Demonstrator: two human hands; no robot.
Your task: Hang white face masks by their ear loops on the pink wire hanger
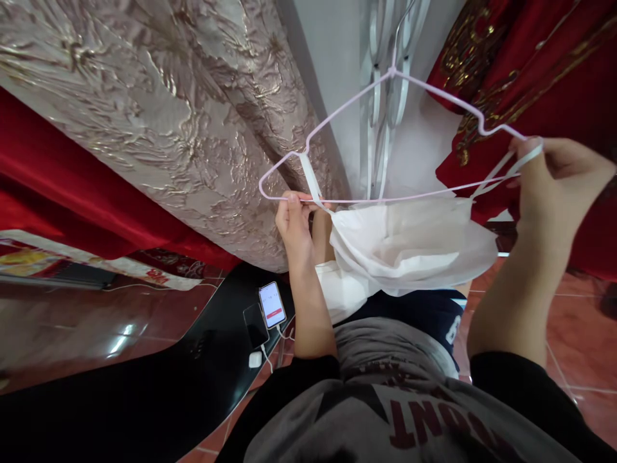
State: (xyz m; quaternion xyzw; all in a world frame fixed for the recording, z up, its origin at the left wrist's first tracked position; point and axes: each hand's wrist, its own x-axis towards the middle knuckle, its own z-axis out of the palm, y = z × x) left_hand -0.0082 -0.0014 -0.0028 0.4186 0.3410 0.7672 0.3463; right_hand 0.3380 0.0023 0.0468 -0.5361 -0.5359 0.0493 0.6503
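Note:
A thin pale-pink clothes hanger (347, 98) is held up in front of me, its hook at the top. From it hangs a white strappy garment (409, 244), its body draped below the bottom bar and over my lap. One strap (309, 175) loops over the hanger's left shoulder. My left hand (295, 222) pinches the bottom bar near the left end, beside that strap. My right hand (549, 173) is closed at the hanger's right end, with the other strap running over its thumb. Its fingertips are partly hidden.
At my left a black bench (144, 392) bears a lit phone (272, 303), a dark phone (255, 325) and a white charger (255, 359). Textured beige fabric (193, 128) hangs at the left, red gold-trimmed fabric (540, 77) at the right. White metalwork (373, 116) stands behind the hanger.

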